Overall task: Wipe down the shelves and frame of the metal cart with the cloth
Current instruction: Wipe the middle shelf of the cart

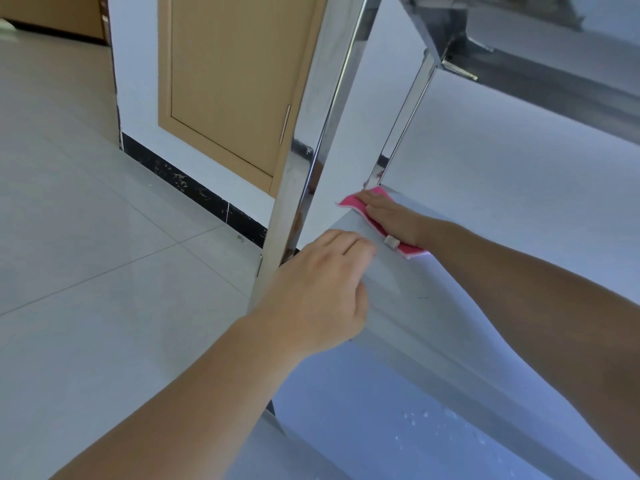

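We see the right hand (389,216) lying flat, fingers straight, pressing a pink cloth (349,201) onto the far corner of a smooth, dull grey metal shelf (398,289). The cloth is thin and rectangular, with a pale edge and a small white tag at its near side, and it reaches past the hand at both ends. The left hand (322,289) rests at the shelf's near left edge with fingers loosely curled; we cannot tell whether it grips the edge. Just beside it rises a shiny square post (311,140) of polished steel, mirror-bright. A slimmer post (403,123) stands at the far corner, touching the cloth. A lower shelf (381,427) carries scattered water drops. Pale glossy floor tiles (86,237) and a tan wooden cabinet door (228,81) lie beyond.
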A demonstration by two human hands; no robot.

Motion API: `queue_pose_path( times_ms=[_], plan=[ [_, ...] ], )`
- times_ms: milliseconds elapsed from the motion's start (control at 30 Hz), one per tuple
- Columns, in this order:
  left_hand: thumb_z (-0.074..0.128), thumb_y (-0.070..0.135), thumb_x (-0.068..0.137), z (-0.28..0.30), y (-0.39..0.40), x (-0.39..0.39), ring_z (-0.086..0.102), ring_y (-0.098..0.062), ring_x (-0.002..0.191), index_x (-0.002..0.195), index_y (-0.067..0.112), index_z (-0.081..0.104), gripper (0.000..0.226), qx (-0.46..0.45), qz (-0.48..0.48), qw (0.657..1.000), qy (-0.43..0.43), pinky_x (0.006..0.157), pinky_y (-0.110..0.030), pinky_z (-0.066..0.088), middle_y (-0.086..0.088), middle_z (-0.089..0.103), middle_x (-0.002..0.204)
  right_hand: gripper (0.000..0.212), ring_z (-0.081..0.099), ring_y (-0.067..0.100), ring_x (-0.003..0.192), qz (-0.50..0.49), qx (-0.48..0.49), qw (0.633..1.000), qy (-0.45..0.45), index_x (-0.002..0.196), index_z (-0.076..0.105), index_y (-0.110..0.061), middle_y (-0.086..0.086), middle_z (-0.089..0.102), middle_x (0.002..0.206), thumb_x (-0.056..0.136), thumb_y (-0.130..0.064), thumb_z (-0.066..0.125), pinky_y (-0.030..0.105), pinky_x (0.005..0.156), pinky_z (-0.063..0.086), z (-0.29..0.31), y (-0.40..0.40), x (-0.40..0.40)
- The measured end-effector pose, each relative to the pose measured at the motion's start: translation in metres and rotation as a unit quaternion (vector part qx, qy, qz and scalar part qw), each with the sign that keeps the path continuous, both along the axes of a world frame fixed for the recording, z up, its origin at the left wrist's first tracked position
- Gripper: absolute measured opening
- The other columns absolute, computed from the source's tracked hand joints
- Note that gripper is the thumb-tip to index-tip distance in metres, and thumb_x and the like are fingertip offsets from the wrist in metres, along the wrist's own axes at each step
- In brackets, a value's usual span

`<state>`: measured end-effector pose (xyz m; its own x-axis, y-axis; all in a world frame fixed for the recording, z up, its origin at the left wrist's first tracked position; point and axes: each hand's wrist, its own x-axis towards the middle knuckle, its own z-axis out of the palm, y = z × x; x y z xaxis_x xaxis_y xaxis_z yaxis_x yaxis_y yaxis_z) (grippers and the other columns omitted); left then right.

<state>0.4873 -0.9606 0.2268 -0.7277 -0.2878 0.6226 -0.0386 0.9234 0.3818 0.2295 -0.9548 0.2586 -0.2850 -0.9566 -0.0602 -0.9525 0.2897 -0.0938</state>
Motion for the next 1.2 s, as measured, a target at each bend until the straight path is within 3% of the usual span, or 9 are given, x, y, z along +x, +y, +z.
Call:
queue_pose_path(
  times_ms=[133,267,467,633,767,933,1200],
  plan=[
    [0.046,0.011,0.089,0.007,-0.005,0.014,0.05,-0.018,0.106,0.112,0.009,0.057,0.026,-0.045,-0.094,0.995,-0.003,0.094,-0.028,0.039,-0.002,0.059,0.111,0.047,-0.002,0.001,0.137,0.044,0.014,0.999,0.019,0.149,0.008,-0.012,-0.002,0.003,0.157,0.103,-0.018,0.02,0.003,0.099,-0.012,-0.003,0.019,0.013],
    [0.05,0.01,0.086,0.009,-0.009,0.041,0.054,-0.019,0.091,0.104,0.009,0.062,0.021,-0.098,-0.108,0.989,0.02,0.082,-0.03,0.043,-0.001,0.062,0.098,0.047,-0.002,0.005,0.142,0.041,0.035,0.999,0.005,0.149,0.005,-0.017,-0.003,0.0,0.158,0.103,-0.022,0.017,0.015,0.108,-0.006,0.002,0.023,0.025],
    [0.05,0.017,0.085,0.005,-0.02,0.078,0.05,-0.008,0.072,0.088,0.016,0.064,0.015,-0.07,-0.088,0.993,-0.021,0.069,-0.022,0.042,0.011,0.06,0.076,0.048,-0.004,-0.007,0.131,0.061,0.049,0.997,0.014,0.149,0.004,-0.019,-0.005,-0.001,0.157,0.103,-0.024,0.017,0.013,0.106,-0.009,0.004,0.036,0.055],
    [0.048,0.02,0.083,-0.005,-0.027,0.096,0.047,-0.007,0.068,0.081,0.017,0.064,0.016,-0.049,-0.068,0.995,-0.047,0.064,-0.02,0.04,0.015,0.055,0.069,0.047,-0.006,-0.007,0.132,0.11,0.033,0.993,-0.009,0.149,0.006,-0.019,-0.005,0.002,0.157,0.103,-0.023,0.019,-0.005,0.091,-0.016,0.005,0.055,0.097],
    [0.049,0.019,0.082,-0.008,-0.022,0.1,0.043,-0.005,0.066,0.078,0.017,0.064,0.016,-0.052,-0.066,0.995,-0.055,0.064,-0.012,0.034,0.016,0.049,0.066,0.047,-0.011,-0.004,0.136,0.16,0.037,0.986,-0.024,0.147,0.002,-0.023,-0.006,-0.001,0.156,0.103,-0.027,0.018,0.007,0.105,-0.014,0.007,0.076,0.13],
    [0.048,0.021,0.081,-0.003,-0.014,0.1,0.045,-0.006,0.065,0.074,0.019,0.06,0.014,-0.049,-0.077,0.994,-0.061,0.059,-0.027,0.044,0.012,0.052,0.066,0.057,-0.01,0.006,0.143,0.189,0.045,0.981,-0.026,0.146,0.003,-0.027,-0.007,-0.002,0.156,0.093,-0.041,0.017,0.027,0.116,-0.008,0.008,0.097,0.155],
    [0.045,0.027,0.081,0.001,-0.019,0.109,0.045,-0.005,0.065,0.074,0.02,0.062,0.021,-0.036,-0.062,0.995,-0.063,0.059,-0.029,0.046,0.014,0.051,0.065,0.056,-0.007,0.012,0.144,0.249,0.013,0.964,0.086,0.149,0.005,-0.018,0.0,0.0,0.157,0.1,-0.027,0.031,0.031,0.118,-0.003,0.005,0.104,0.17]
  ],
)
